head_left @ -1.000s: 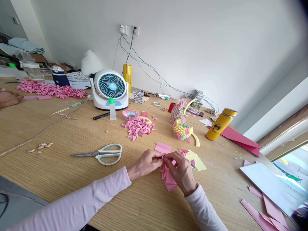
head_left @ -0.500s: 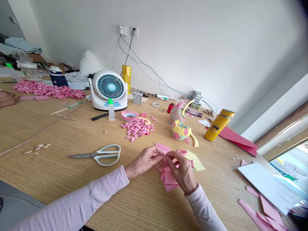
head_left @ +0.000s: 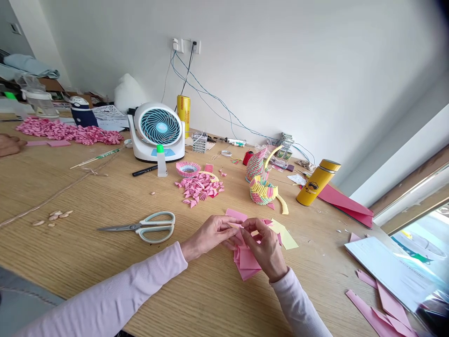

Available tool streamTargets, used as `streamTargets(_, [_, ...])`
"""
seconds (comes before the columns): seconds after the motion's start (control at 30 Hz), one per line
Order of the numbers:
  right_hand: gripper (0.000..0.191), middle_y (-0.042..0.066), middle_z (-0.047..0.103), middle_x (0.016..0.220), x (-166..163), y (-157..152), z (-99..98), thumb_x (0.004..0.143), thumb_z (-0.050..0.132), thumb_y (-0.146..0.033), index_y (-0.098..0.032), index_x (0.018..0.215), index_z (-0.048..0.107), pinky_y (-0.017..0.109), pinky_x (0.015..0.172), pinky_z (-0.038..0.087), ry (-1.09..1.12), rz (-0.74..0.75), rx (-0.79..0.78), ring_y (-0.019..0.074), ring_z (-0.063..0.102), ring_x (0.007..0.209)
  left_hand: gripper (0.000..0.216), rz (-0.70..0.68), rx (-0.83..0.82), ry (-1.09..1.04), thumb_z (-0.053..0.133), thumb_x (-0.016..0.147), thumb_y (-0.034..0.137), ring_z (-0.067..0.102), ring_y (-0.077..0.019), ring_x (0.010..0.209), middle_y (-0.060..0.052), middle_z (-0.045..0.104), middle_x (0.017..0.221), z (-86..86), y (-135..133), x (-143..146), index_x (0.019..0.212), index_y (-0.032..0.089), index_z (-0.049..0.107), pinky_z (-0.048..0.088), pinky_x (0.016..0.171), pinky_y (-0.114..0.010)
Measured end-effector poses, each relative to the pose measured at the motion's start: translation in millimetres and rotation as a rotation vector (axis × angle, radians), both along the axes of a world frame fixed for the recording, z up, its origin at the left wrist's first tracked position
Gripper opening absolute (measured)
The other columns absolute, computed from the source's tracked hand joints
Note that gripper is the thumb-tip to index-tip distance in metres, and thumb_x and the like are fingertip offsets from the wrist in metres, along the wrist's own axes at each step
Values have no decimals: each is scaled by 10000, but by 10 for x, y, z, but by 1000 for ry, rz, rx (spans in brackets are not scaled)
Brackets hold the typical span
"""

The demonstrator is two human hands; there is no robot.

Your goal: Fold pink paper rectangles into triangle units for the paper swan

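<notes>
My left hand (head_left: pixel 212 235) is closed in a pinch, thumb and fingers on a small piece of pink paper (head_left: pixel 234 225). Opposite it, my right hand (head_left: pixel 265 249) pinches the same paper at its other edge; fingers hide most of the piece. Beneath both hands lie loose pink paper rectangles (head_left: pixel 248 259), spread over one another. Pale yellow paper slips (head_left: pixel 288 238) stick out to the right. Scissors (head_left: pixel 154 228) with pale handles rest left of my left hand. Farther back is a heap of folded pink paper triangles (head_left: pixel 199 188) beside a pink paper bowl (head_left: pixel 188 169).
Folded-paper figures (head_left: pixel 263 191) stand beyond my hands, a yellow flask (head_left: pixel 317 182) to their right. A white fan (head_left: pixel 159 131) and a green-capped bottle (head_left: pixel 162 161) stand at the back. Another person's hand (head_left: pixel 10 145) rests at far left. Pink strips (head_left: pixel 373 311) lie right.
My fingertips have shifted slightly, and more of the paper shows between them. The whole view has moved a little; the things on the table have stayed put.
</notes>
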State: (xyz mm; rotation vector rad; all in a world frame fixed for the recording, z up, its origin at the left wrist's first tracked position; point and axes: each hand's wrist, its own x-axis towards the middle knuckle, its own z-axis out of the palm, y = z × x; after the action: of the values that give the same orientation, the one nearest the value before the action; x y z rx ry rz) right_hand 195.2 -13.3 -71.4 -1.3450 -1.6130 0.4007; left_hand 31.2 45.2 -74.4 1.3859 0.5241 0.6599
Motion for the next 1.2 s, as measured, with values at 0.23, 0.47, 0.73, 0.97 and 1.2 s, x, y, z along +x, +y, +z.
streamTargets(0.23, [200, 19, 594, 701, -26, -21, 6, 868, 540, -377, -186, 810, 537, 211, 461, 422, 116, -22, -49, 147, 588, 622, 337, 95, 81, -8, 617, 816, 387, 684, -220, 806, -92, 676, 833, 68, 2, -26, 973, 91, 654, 558, 542, -239])
streamTargets(0.47, [244, 24, 615, 786, -90, 1, -88, 814, 616, -362, -200, 936, 479, 243, 501, 502, 210, 63, -80, 148, 633, 602, 262, 211, 101, -26, 621, 808, 362, 607, -113, 561, -23, 605, 674, 82, 10, -14, 875, 109, 607, 403, 360, -126])
streamTargets(0.73, [200, 36, 673, 751, -33, -15, -39, 821, 591, -280, -196, 992, 528, 263, 554, 515, 132, 3, -51, 176, 662, 662, 309, 109, -73, -48, 608, 815, 378, 643, -158, 679, -65, 640, 835, 147, -27, -28, 1003, 135, 569, 511, 463, -210])
streamTargets(0.97, [197, 33, 641, 781, 26, 17, -54, 847, 572, -326, -187, 986, 559, 251, 553, 528, 175, 73, -37, 147, 642, 626, 310, 138, 17, 87, 652, 786, 347, 646, -181, 843, -97, 672, 959, 180, -39, -47, 999, 123, 672, 460, 495, -158])
streamTargets(1.2, [238, 21, 601, 774, -7, 24, -89, 842, 582, -392, -191, 960, 535, 196, 391, 470, 300, 91, -113, 105, 590, 480, 371, 146, 4, 11, 705, 732, 384, 673, -229, 854, -114, 651, 999, 82, -26, -11, 979, 115, 643, 537, 546, -236])
